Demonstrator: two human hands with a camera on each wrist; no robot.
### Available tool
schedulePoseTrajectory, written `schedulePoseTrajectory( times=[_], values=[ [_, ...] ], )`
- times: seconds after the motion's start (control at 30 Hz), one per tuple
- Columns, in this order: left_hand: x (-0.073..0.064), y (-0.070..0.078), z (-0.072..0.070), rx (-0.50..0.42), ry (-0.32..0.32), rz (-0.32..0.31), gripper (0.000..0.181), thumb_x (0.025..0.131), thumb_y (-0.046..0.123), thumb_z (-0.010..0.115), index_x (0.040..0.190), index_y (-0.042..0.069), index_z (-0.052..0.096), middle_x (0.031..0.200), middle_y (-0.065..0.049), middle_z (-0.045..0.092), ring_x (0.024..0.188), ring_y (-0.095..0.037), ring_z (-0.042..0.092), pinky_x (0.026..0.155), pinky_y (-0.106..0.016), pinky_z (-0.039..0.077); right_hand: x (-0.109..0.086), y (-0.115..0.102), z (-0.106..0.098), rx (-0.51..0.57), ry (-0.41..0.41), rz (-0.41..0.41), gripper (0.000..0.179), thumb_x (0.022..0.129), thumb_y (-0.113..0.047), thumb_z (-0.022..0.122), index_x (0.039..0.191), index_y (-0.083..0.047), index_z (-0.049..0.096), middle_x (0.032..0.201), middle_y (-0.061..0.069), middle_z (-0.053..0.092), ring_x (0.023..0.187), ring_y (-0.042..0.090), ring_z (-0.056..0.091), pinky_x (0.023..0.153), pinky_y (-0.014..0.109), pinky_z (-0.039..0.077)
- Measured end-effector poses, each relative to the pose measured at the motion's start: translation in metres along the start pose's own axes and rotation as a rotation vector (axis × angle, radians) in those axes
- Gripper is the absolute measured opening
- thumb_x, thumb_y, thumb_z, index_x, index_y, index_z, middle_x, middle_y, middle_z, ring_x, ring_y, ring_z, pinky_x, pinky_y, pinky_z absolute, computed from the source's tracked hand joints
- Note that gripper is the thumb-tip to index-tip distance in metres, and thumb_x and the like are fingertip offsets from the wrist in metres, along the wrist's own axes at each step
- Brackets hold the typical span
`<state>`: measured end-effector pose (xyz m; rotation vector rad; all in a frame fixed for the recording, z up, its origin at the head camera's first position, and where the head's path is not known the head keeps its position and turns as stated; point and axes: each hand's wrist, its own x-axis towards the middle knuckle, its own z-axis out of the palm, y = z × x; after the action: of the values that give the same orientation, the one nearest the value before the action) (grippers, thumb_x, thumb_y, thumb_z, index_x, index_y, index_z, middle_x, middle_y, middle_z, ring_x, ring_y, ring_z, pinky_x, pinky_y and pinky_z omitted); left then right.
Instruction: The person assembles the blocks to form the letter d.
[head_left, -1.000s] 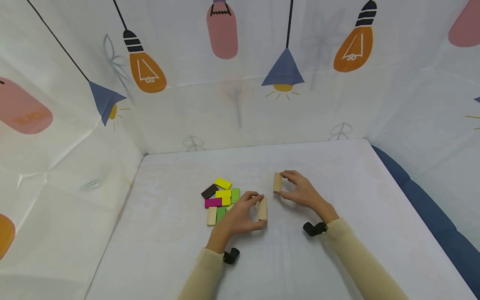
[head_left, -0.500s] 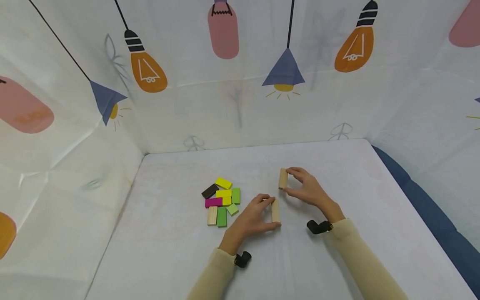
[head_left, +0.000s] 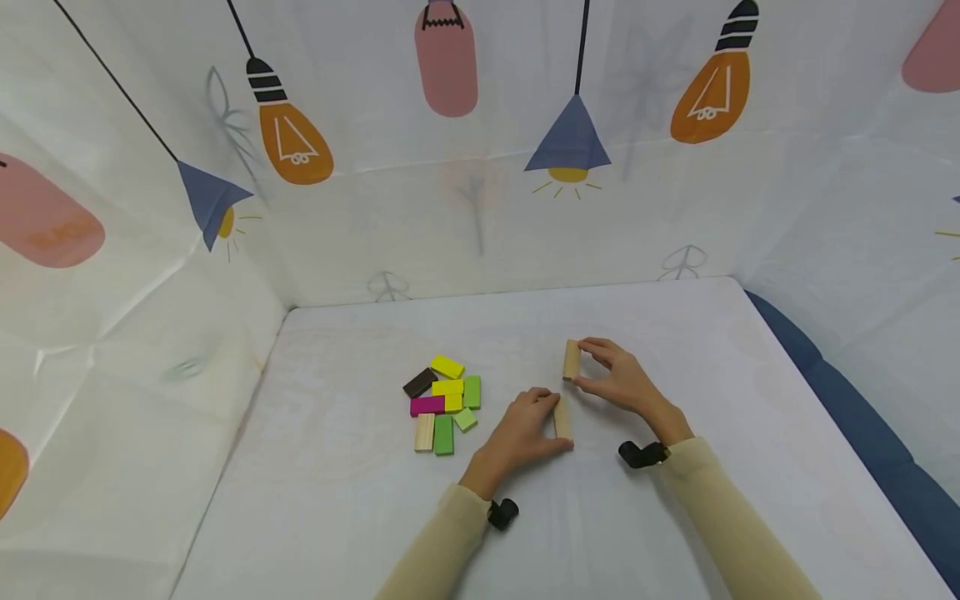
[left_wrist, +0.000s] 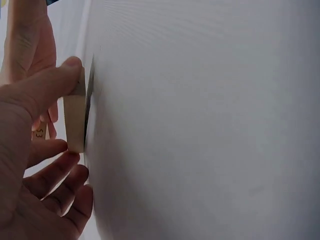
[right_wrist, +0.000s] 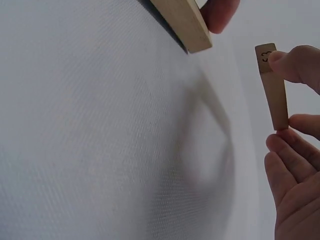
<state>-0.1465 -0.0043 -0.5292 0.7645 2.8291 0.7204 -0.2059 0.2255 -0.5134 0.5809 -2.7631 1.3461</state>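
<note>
My left hand (head_left: 525,429) pinches a plain wooden block (head_left: 562,419) end to end between thumb and fingers. In the left wrist view this wooden block (left_wrist: 75,122) is at or just above the white surface, with a thin dark shadow along its edge. My right hand (head_left: 621,379) pinches another plain wooden block (head_left: 572,360) by its ends, farther back and slightly to the right. Dark figures mark one end of that second block (right_wrist: 275,92) in the right wrist view, and its shadow falls apart from it. The two blocks are close together, with a small gap between them.
Left of my hands lies a loose group of blocks: yellow (head_left: 447,367), dark brown (head_left: 420,382), magenta (head_left: 427,405), green (head_left: 444,435), plain wood (head_left: 424,432) and others. They rest on a white-covered table (head_left: 337,500). White printed sheets (head_left: 480,217) enclose the back and sides.
Both hands have shifted right with their wooden blocks, the left hand farther than the right. The light green blocks that my left hand partly covered now show. The group of coloured blocks has stayed put.
</note>
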Motion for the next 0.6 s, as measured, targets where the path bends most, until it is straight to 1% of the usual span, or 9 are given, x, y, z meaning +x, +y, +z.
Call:
schedulePoseTrajectory(
  times=[0.1, 0.2, 0.3, 0.47, 0.6],
  values=[
    [0.004, 0.003, 0.0, 0.022, 0.02, -0.008, 0.08, 0.084, 0.051, 0.082, 0.146, 0.009, 0.057, 0.145, -0.008, 0.058, 0.129, -0.023, 0.057, 0.108, -0.037, 0.049, 0.002, 0.002, 0.0, -0.006, -0.011, 0.003, 0.067, 0.087, -0.016, 0.083, 0.144, 0.005, 0.055, 0.148, 0.027, 0.051, 0.135, 0.047, 0.052, 0.109, 0.056, 0.046],
    [0.007, 0.003, 0.002, 0.013, 0.043, -0.009, 0.079, 0.084, 0.051, 0.082, 0.145, 0.008, 0.057, 0.144, -0.009, 0.059, 0.128, -0.025, 0.058, 0.108, -0.037, 0.049, 0.004, 0.004, 0.002, -0.009, -0.032, -0.003, 0.067, 0.087, -0.015, 0.082, 0.144, 0.007, 0.054, 0.148, 0.028, 0.05, 0.135, 0.048, 0.051, 0.109, 0.055, 0.046],
    [0.007, 0.001, 0.005, -0.034, 0.053, -0.011, 0.078, 0.084, 0.05, 0.083, 0.145, 0.007, 0.058, 0.143, -0.01, 0.059, 0.129, -0.025, 0.057, 0.109, -0.037, 0.048, 0.006, 0.008, 0.005, -0.012, -0.048, -0.01, 0.067, 0.086, -0.014, 0.083, 0.143, 0.008, 0.054, 0.147, 0.029, 0.051, 0.134, 0.048, 0.053, 0.109, 0.054, 0.047],
    [0.004, -0.004, 0.006, -0.12, 0.063, -0.021, 0.074, 0.085, 0.046, 0.083, 0.142, 0.006, 0.059, 0.141, -0.011, 0.06, 0.131, -0.026, 0.056, 0.111, -0.036, 0.047, 0.007, 0.012, 0.01, -0.05, -0.066, -0.018, 0.069, 0.085, -0.017, 0.084, 0.142, 0.008, 0.055, 0.145, 0.029, 0.054, 0.13, 0.048, 0.057, 0.107, 0.057, 0.048],
    [0.003, -0.005, 0.005, -0.144, 0.056, -0.029, 0.071, 0.086, 0.045, 0.082, 0.141, 0.006, 0.06, 0.14, -0.01, 0.06, 0.131, -0.026, 0.056, 0.111, -0.037, 0.047, 0.006, 0.012, 0.013, -0.074, -0.083, -0.019, 0.069, 0.086, -0.021, 0.084, 0.143, 0.006, 0.056, 0.146, 0.028, 0.054, 0.131, 0.046, 0.056, 0.107, 0.058, 0.047]
  ],
)
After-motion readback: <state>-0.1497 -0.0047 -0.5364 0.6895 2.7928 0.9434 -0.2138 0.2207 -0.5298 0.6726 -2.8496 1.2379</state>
